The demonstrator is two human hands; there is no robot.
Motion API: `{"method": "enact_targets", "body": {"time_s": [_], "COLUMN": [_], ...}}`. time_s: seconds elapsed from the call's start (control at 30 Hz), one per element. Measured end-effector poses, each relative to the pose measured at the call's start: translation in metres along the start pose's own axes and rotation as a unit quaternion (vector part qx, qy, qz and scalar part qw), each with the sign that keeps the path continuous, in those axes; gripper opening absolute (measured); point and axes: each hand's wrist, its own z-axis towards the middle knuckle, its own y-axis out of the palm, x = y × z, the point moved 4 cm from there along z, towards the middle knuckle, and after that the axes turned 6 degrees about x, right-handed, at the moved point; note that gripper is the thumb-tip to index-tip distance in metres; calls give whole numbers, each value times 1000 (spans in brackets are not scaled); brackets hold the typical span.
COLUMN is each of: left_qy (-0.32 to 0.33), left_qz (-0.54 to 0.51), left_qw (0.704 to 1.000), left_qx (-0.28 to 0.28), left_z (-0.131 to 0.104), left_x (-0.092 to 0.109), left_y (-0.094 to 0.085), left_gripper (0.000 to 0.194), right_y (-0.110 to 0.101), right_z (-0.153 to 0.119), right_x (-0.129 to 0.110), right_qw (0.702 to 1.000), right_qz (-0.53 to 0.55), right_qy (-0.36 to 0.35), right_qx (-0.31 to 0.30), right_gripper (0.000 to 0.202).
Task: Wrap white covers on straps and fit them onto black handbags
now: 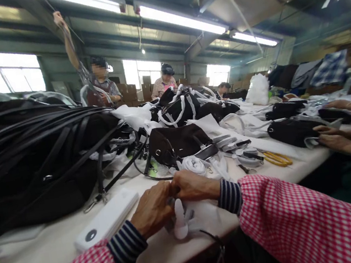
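Note:
My left hand [155, 207] and my right hand [193, 186] meet above the table's front edge, fingers curled and knuckles touching. Both are closed on a strap wrapped in white padding [180, 223], bunched just below them; the gripped part is hidden by my fingers. A thin black strap end with a metal clasp [220, 259] dangles past the table edge. Just beyond my hands sits a dark handbag [179, 142] with metal rings. A coil of white wrapping [193, 165] rests in front of it. To the left of my left hand is a white, box-like device [107, 218] with a dark round spot.
A large heap of black bags and straps [35, 161] fills the left. More bags [185, 106] are piled behind. Yellow-handled scissors [277, 159] lie to the right. A co-worker's hands [334, 136] touch a dark bag [291, 132]. Other people stand across the table.

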Motion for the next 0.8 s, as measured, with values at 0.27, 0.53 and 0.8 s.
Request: {"method": "enact_targets", "body": {"time_s": [0.27,0.53,0.8], "left_qy": [-40,72,109], "left_qz": [33,-49,22], "left_qw": [998,995,993], "left_qx": [44,43,39], "left_z": [-19,-9,-6], "left_x": [-8,-14,-10], "left_y": [1,8,18], "left_gripper": [7,16,16], "right_y": [2,1,-5], "right_z": [14,-8,-40], "right_x": [2,-2,-17], "right_qw": [998,997,988], "right_qz": [27,-52,-146], "right_qy": [-42,34,31], "right_qx": [-36,39,31], "right_gripper": [12,16,34]}}
